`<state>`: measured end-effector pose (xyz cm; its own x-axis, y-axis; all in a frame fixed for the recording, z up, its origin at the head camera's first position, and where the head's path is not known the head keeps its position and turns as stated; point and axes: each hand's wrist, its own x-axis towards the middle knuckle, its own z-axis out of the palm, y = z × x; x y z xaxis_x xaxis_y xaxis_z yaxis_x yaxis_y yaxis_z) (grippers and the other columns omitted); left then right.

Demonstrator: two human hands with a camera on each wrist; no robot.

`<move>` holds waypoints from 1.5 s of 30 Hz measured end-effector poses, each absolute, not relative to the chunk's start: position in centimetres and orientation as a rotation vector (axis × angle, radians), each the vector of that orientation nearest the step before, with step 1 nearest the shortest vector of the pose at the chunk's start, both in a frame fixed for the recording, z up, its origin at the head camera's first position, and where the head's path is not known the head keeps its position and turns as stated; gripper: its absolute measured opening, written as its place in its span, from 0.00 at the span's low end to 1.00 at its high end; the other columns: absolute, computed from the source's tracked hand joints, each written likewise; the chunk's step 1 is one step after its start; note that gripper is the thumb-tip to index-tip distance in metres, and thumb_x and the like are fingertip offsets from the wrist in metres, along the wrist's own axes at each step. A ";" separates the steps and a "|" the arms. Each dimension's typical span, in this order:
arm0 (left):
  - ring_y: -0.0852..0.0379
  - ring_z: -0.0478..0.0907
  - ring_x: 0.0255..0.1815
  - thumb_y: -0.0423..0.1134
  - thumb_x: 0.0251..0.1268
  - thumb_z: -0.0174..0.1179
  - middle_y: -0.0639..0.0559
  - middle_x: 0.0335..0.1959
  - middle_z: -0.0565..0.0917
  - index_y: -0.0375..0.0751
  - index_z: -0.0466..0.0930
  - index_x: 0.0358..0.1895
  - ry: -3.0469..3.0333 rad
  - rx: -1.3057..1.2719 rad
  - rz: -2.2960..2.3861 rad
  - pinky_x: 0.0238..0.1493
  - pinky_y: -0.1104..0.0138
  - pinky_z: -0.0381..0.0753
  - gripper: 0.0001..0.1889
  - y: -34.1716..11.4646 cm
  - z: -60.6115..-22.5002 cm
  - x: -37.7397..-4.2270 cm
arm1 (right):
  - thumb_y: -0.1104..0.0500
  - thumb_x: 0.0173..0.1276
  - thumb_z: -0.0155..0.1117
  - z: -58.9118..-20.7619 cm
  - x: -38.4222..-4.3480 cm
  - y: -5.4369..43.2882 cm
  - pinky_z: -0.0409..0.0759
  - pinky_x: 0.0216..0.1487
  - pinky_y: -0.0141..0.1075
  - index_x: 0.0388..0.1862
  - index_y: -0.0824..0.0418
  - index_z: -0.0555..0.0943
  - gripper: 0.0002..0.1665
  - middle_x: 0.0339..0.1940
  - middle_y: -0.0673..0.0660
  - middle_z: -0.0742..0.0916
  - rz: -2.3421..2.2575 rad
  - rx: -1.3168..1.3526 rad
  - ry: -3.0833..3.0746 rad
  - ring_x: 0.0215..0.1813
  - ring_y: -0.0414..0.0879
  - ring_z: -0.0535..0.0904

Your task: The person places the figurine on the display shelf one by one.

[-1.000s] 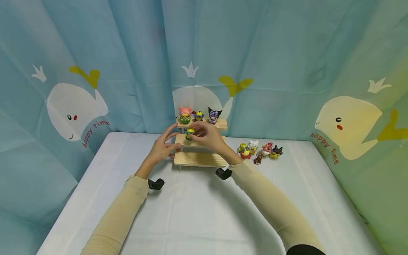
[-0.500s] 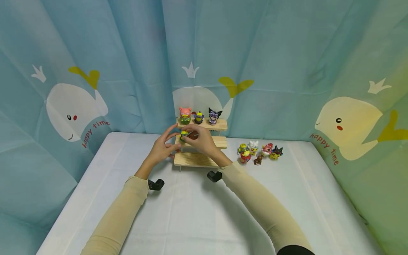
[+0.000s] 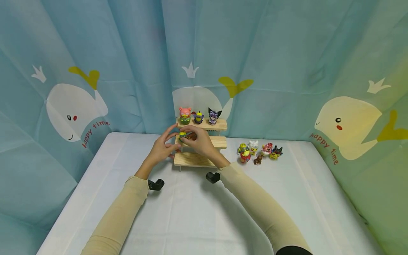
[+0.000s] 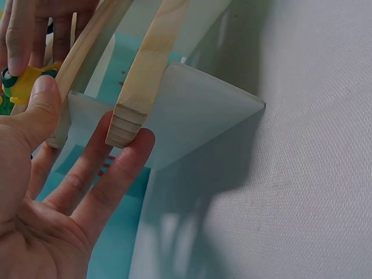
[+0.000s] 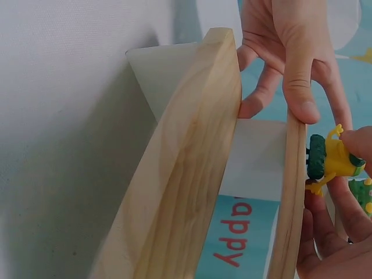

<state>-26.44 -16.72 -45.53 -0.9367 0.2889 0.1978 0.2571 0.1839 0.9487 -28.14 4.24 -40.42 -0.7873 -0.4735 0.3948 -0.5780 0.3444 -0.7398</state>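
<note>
My right hand point(image 3: 204, 142) pinches a small yellow-and-green figurine point(image 3: 182, 136) between thumb and fingers, at the left end of the middle tier of a three-tier wooden display stand point(image 3: 192, 160). In the right wrist view the figurine point(image 5: 336, 160) has its dark green base right at the board's surface. My left hand point(image 3: 160, 148) holds the stand's left end. Its thumb point(image 4: 43, 107) lies on the middle board, and other fingertips touch the end of the lowest board point(image 4: 131, 116). The right palm partly hides the middle tier.
On the top tier stand a pink-headed figurine point(image 3: 185, 115), a purple-and-yellow one point(image 3: 198, 117) and a black-eared one point(image 3: 213, 116). Several more figurines, including a red-and-yellow one point(image 3: 245, 156), cluster on the white table point(image 3: 191, 212) right of the stand. A blue whale-print curtain point(image 3: 274, 53) hangs behind.
My right hand has moved left along the middle tier with the yellow-and-green figurine, to the tier's left end. The left hand has stayed at the stand's left side.
</note>
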 end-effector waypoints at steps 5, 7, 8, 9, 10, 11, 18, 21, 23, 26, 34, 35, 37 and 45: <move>0.43 0.87 0.29 0.40 0.72 0.66 0.45 0.77 0.68 0.74 0.53 0.81 2.393 0.554 1.919 0.32 0.35 0.84 0.43 -16.7 -45.6 -26.4 | 0.64 0.72 0.70 -40.4 -28.1 4.3 0.87 0.46 0.43 0.60 0.65 0.83 0.18 0.55 0.62 0.88 1.448 0.974 -2.482 0.45 0.54 0.87; 0.43 0.87 0.30 0.39 0.72 0.66 0.45 0.77 0.68 0.74 0.53 0.81 2.393 0.556 1.921 0.32 0.35 0.84 0.43 -16.7 -45.6 -26.5 | 0.65 0.72 0.69 -40.5 -28.1 4.3 0.87 0.46 0.44 0.60 0.65 0.83 0.19 0.55 0.62 0.88 1.453 0.972 -2.484 0.45 0.54 0.87; 0.43 0.88 0.30 0.39 0.72 0.66 0.45 0.77 0.68 0.74 0.53 0.81 2.394 0.558 1.920 0.32 0.35 0.84 0.43 -16.7 -45.7 -26.5 | 0.65 0.72 0.69 -40.5 -28.1 4.3 0.87 0.46 0.44 0.60 0.66 0.83 0.19 0.55 0.62 0.88 1.455 0.971 -2.486 0.44 0.54 0.87; 0.43 0.88 0.31 0.39 0.73 0.66 0.44 0.77 0.68 0.74 0.53 0.81 2.394 0.560 1.919 0.32 0.35 0.84 0.43 -16.7 -45.7 -26.5 | 0.65 0.72 0.69 -40.5 -28.1 4.3 0.87 0.46 0.44 0.60 0.66 0.83 0.19 0.55 0.62 0.87 1.457 0.969 -2.489 0.44 0.54 0.87; 0.43 0.88 0.31 0.39 0.73 0.66 0.44 0.77 0.67 0.74 0.53 0.81 2.396 0.560 1.918 0.32 0.35 0.84 0.43 -16.7 -45.7 -26.5 | 0.65 0.72 0.69 -40.5 -28.1 4.3 0.87 0.46 0.44 0.61 0.65 0.83 0.19 0.55 0.62 0.87 1.458 0.968 -2.493 0.44 0.54 0.87; 0.43 0.88 0.31 0.39 0.73 0.66 0.43 0.77 0.67 0.73 0.53 0.81 2.397 0.562 1.917 0.31 0.35 0.84 0.43 -16.7 -45.7 -26.5 | 0.65 0.72 0.69 -40.5 -28.1 4.3 0.87 0.46 0.44 0.61 0.65 0.83 0.19 0.55 0.62 0.87 1.459 0.967 -2.496 0.44 0.54 0.87; 0.42 0.88 0.32 0.39 0.72 0.66 0.43 0.77 0.67 0.72 0.52 0.82 2.396 0.563 1.915 0.31 0.35 0.84 0.43 -16.7 -45.6 -26.5 | 0.64 0.72 0.70 -40.6 -28.1 4.3 0.87 0.46 0.45 0.61 0.64 0.83 0.20 0.56 0.62 0.87 1.457 0.965 -2.500 0.44 0.53 0.87; 0.41 0.88 0.33 0.39 0.72 0.66 0.43 0.77 0.68 0.72 0.52 0.82 2.394 0.569 1.917 0.31 0.36 0.85 0.43 -16.7 -45.7 -26.6 | 0.64 0.72 0.70 -40.6 -28.0 4.4 0.87 0.46 0.44 0.60 0.62 0.83 0.19 0.56 0.61 0.87 1.457 0.966 -2.499 0.44 0.53 0.87; 0.43 0.88 0.32 0.39 0.72 0.66 0.44 0.77 0.68 0.73 0.53 0.81 2.396 0.565 1.917 0.31 0.36 0.85 0.43 -16.8 -45.7 -26.6 | 0.64 0.72 0.70 -40.6 -28.0 4.4 0.87 0.46 0.43 0.60 0.60 0.83 0.19 0.56 0.61 0.87 1.451 0.966 -2.502 0.45 0.52 0.87; 0.45 0.88 0.30 0.39 0.72 0.66 0.44 0.76 0.68 0.74 0.53 0.81 2.399 0.559 1.915 0.31 0.36 0.85 0.43 -16.7 -45.6 -26.5 | 0.64 0.72 0.70 -40.7 -28.1 4.4 0.87 0.45 0.42 0.61 0.61 0.83 0.20 0.57 0.62 0.87 1.442 0.978 -2.501 0.44 0.52 0.87; 0.47 0.88 0.31 0.39 0.72 0.66 0.43 0.77 0.68 0.73 0.53 0.81 2.400 0.550 1.910 0.31 0.36 0.85 0.43 -16.6 -45.5 -26.4 | 0.65 0.71 0.70 -40.6 -28.1 4.5 0.87 0.47 0.42 0.63 0.62 0.81 0.22 0.58 0.64 0.87 1.421 1.004 -2.497 0.46 0.54 0.87; 0.47 0.88 0.31 0.39 0.72 0.66 0.43 0.77 0.67 0.72 0.53 0.82 2.403 0.550 1.907 0.31 0.36 0.85 0.43 -16.6 -45.5 -26.4 | 0.65 0.71 0.70 -40.6 -28.0 4.5 0.87 0.47 0.41 0.64 0.62 0.81 0.23 0.58 0.64 0.86 1.417 1.008 -2.499 0.47 0.54 0.87; 0.47 0.88 0.32 0.39 0.73 0.66 0.42 0.77 0.67 0.71 0.53 0.82 2.405 0.541 1.905 0.31 0.36 0.85 0.43 -16.6 -45.5 -26.4 | 0.65 0.71 0.70 -40.5 -28.0 4.6 0.87 0.48 0.41 0.65 0.61 0.80 0.24 0.57 0.64 0.86 1.411 1.015 -2.506 0.47 0.54 0.87; 0.40 0.88 0.36 0.39 0.72 0.66 0.43 0.77 0.67 0.73 0.52 0.82 2.395 0.528 1.912 0.31 0.36 0.84 0.43 -16.6 -45.6 -26.4 | 0.67 0.70 0.71 -40.0 -27.8 5.4 0.86 0.53 0.51 0.69 0.61 0.77 0.29 0.55 0.65 0.85 1.394 1.071 -2.499 0.50 0.57 0.86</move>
<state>-26.38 -16.63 -45.56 -0.9419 0.2808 0.1843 0.2419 0.1867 0.9522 -27.76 5.38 -39.96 -0.7512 -0.5328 0.3896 -0.6114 0.3392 -0.7150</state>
